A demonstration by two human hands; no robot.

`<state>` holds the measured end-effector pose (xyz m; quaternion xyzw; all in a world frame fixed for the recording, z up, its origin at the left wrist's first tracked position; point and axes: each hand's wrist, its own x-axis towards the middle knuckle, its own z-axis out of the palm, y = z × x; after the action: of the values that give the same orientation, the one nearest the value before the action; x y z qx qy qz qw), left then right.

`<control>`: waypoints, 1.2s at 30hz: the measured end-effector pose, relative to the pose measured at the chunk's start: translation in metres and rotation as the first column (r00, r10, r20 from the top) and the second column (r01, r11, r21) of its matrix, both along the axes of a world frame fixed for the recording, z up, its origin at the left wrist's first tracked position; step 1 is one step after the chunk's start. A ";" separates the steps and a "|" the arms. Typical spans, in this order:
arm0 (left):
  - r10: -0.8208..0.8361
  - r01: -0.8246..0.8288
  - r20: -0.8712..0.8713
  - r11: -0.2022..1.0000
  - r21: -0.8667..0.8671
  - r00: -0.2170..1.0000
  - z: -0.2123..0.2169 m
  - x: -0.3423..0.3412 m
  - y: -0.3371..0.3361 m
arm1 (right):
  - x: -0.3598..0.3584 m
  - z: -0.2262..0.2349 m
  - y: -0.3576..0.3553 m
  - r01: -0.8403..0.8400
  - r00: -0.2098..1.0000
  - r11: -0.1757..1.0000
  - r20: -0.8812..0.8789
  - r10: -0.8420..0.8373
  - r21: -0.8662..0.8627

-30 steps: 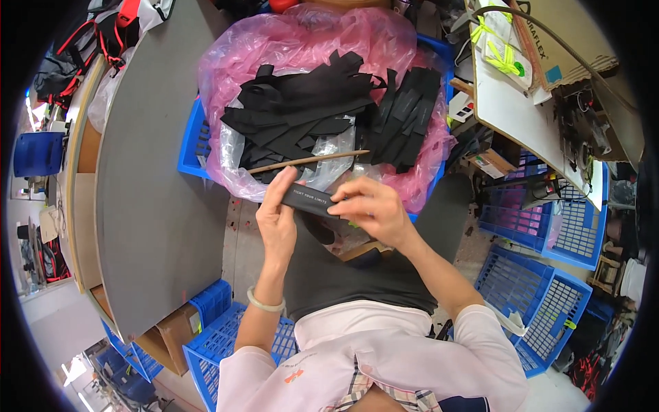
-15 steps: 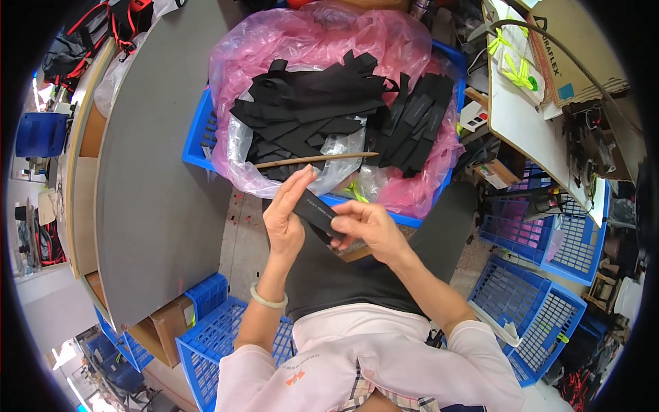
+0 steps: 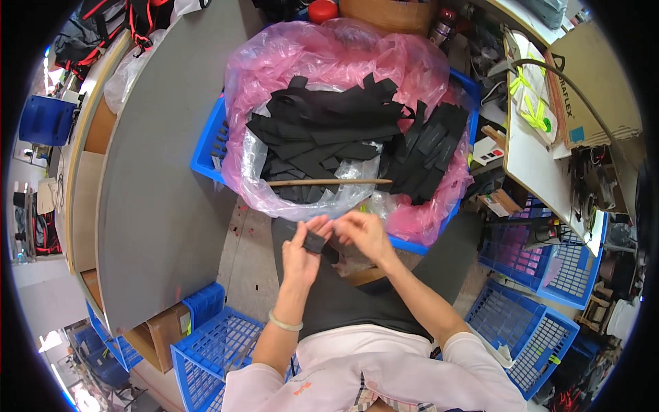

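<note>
Left hand (image 3: 301, 259) holding black strap (image 3: 314, 242) near basket (image 3: 206, 163) | right hand (image 3: 367, 237) hovering near basket, grip unclear | stick (image 3: 329, 182) lying inside basket

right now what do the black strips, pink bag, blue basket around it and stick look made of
Black strips: matt, probably woven fabric, folding softly. Pink bag: thin, shiny plastic film, crinkled and partly see-through. Blue basket: likely moulded plastic, smooth, with slotted walls. Stick: dull brown, probably wood by colour; grain unclear.
</note>
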<state>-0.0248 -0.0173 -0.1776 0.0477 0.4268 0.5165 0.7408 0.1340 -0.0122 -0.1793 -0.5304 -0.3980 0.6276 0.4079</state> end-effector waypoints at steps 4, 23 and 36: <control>0.076 -0.072 -0.068 0.995 0.068 0.995 -0.008 -0.033 0.004 | 0.020 -0.032 0.067 0.131 0.808 0.877 0.463 -0.364 0.461; 0.053 -0.011 -0.253 0.986 0.167 0.966 0.019 -0.017 0.035 | 0.013 0.005 0.157 -0.291 0.723 0.682 0.621 -0.303 0.671; -0.011 0.204 -0.468 0.909 0.364 0.883 0.097 0.035 0.030 | 0.032 0.100 0.028 -0.331 0.793 0.625 0.567 -0.221 0.707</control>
<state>0.0106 0.0125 -0.0806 0.3433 0.4694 0.5247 0.6217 0.1661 0.0155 -0.0792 -0.4589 -0.7539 0.2008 0.4251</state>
